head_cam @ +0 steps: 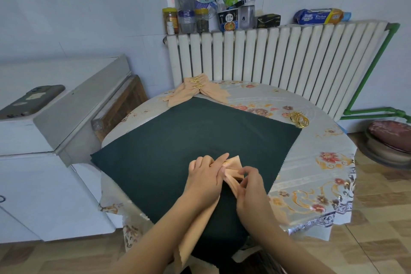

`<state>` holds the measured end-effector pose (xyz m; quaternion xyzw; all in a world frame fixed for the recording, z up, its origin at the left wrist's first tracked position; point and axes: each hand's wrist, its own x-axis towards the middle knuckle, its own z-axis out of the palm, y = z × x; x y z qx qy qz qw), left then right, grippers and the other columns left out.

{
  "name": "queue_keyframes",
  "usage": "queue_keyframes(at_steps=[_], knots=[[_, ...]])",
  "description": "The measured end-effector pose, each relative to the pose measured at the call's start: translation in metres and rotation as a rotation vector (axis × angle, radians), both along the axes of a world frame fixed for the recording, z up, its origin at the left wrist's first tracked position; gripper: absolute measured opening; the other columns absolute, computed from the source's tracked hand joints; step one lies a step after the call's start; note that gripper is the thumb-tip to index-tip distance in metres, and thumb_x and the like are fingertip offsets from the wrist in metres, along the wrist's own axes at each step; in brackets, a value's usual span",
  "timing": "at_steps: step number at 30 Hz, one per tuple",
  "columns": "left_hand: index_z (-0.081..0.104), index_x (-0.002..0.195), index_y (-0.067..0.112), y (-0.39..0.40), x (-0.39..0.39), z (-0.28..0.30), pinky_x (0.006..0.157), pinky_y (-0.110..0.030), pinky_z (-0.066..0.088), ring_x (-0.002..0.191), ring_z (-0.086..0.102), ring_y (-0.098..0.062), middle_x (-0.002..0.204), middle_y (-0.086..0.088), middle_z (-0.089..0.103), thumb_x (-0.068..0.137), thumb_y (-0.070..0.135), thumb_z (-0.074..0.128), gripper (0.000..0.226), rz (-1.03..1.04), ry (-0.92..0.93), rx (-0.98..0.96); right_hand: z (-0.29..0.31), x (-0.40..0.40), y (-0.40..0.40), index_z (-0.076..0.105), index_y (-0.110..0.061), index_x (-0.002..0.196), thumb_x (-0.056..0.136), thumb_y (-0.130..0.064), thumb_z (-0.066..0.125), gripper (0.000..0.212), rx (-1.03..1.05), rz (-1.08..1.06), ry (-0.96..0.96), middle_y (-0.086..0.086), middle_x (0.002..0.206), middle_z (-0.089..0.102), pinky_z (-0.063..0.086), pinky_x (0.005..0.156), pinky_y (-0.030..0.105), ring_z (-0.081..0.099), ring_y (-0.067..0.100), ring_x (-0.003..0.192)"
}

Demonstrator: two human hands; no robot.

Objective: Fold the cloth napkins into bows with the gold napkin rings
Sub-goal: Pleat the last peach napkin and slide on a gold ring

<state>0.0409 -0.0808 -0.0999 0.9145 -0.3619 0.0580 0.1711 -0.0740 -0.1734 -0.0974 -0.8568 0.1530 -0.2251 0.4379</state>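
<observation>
Centrally, peach napkin point(232, 168) — pleated, gold-ringed — both hands point(205, 176) pinching it.

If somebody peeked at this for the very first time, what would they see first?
Probably the two hands in the middle, the left hand and right hand, both holding a peach napkin over the big dark green cloth on the round table. Next, the finished peach bows stacked at the table's far edge, and the loose gold rings shining on the right side.
</observation>
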Motion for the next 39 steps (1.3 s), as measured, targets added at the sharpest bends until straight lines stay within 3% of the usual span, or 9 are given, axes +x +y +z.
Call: queue_keyframes(at_steps=[7, 10, 13, 16, 18, 22, 32, 36, 39], knots=[[0.034, 0.143, 0.032, 0.002, -0.003, -0.004, 0.1, -0.024, 0.009, 0.115, 0.035, -0.013, 0.117, 0.007, 0.044, 0.091, 0.041, 0.013, 0.056, -0.02, -0.009, -0.071, -0.002, -0.008, 0.015, 0.032, -0.035, 0.102, 0.087, 0.0, 0.045, 0.04, -0.052, 0.074, 0.009, -0.017, 0.092, 0.038, 0.036, 0.065, 0.017, 0.046, 0.002, 0.079], [0.052, 0.126, 0.025, 0.006, -0.002, -0.008, 0.097, -0.017, 0.011, 0.113, 0.041, -0.01, 0.114, 0.013, 0.049, 0.09, 0.044, 0.027, 0.047, -0.053, 0.002, -0.236, 0.01, -0.002, 0.007, 0.036, -0.035, 0.1, 0.094, -0.026, 0.051, 0.019, -0.158, -0.02, 0.067, -0.017, 0.088, 0.047, 0.042, 0.065, 0.023, 0.051, 0.005, 0.074], [0.059, 0.104, 0.023, 0.007, -0.003, -0.008, 0.093, -0.011, 0.013, 0.1, 0.048, -0.006, 0.1, 0.018, 0.052, 0.085, 0.05, 0.036, 0.04, -0.078, 0.0, -0.384, 0.017, 0.014, -0.011, 0.047, -0.024, 0.109, 0.09, -0.032, 0.055, 0.022, -0.263, -0.14, 0.089, -0.009, 0.097, 0.056, 0.044, 0.08, 0.033, 0.054, 0.014, 0.09], [0.059, 0.097, 0.023, 0.007, -0.005, -0.007, 0.09, -0.016, 0.018, 0.095, 0.047, -0.005, 0.094, 0.019, 0.05, 0.08, 0.047, 0.042, 0.034, -0.089, -0.002, -0.423, 0.021, 0.037, -0.033, 0.051, -0.018, 0.122, 0.093, -0.021, 0.052, 0.03, -0.108, -0.09, 0.1, 0.0, 0.116, 0.052, 0.039, 0.089, 0.027, 0.048, 0.015, 0.107], [0.059, 0.096, 0.023, 0.008, -0.005, -0.009, 0.089, -0.017, 0.019, 0.094, 0.046, -0.004, 0.093, 0.019, 0.05, 0.079, 0.044, 0.046, 0.03, -0.093, -0.009, -0.443, 0.02, 0.047, -0.042, 0.056, -0.019, 0.121, 0.095, -0.023, 0.049, 0.027, 0.019, -0.009, 0.169, -0.002, 0.116, 0.053, 0.038, 0.084, 0.021, 0.051, 0.011, 0.102], [0.058, 0.093, 0.025, 0.008, -0.002, -0.011, 0.092, -0.012, 0.019, 0.093, 0.046, -0.002, 0.093, 0.015, 0.054, 0.079, 0.037, 0.051, 0.02, -0.101, 0.035, -0.489, 0.011, 0.055, -0.045, 0.065, -0.021, 0.089, 0.095, -0.032, 0.049, 0.019, 0.065, -0.019, 0.207, -0.01, 0.082, 0.064, 0.037, 0.06, 0.016, 0.058, 0.011, 0.082], [0.058, 0.092, 0.028, 0.007, -0.005, -0.008, 0.095, -0.01, 0.016, 0.095, 0.043, 0.003, 0.094, 0.021, 0.053, 0.076, 0.038, 0.056, 0.019, -0.025, 0.051, -0.508, 0.01, 0.06, -0.042, 0.067, -0.02, 0.085, 0.093, -0.036, 0.053, 0.023, 0.029, -0.123, 0.207, -0.008, 0.075, 0.064, 0.039, 0.059, 0.018, 0.057, 0.01, 0.074], [0.06, 0.11, 0.026, 0.017, 0.0, 0.001, 0.106, -0.028, 0.027, 0.113, 0.042, 0.006, 0.11, 0.019, 0.054, 0.09, 0.038, 0.05, 0.026, 0.263, 0.332, -0.623, 0.013, 0.052, -0.044, 0.066, -0.022, 0.099, 0.096, -0.034, 0.048, 0.021, 0.071, -0.061, 0.222, -0.01, 0.085, 0.064, 0.04, 0.064, 0.017, 0.057, 0.007, 0.08], [0.059, 0.115, 0.022, 0.033, 0.011, 0.006, 0.101, -0.036, 0.035, 0.112, 0.049, -0.016, 0.117, 0.004, 0.058, 0.098, 0.035, 0.039, 0.029, 0.464, 0.405, -0.325, 0.018, 0.046, -0.049, 0.068, -0.02, 0.102, 0.096, -0.034, 0.048, 0.024, 0.12, -0.041, 0.282, -0.01, 0.091, 0.066, 0.046, 0.074, 0.024, 0.059, 0.008, 0.085]])
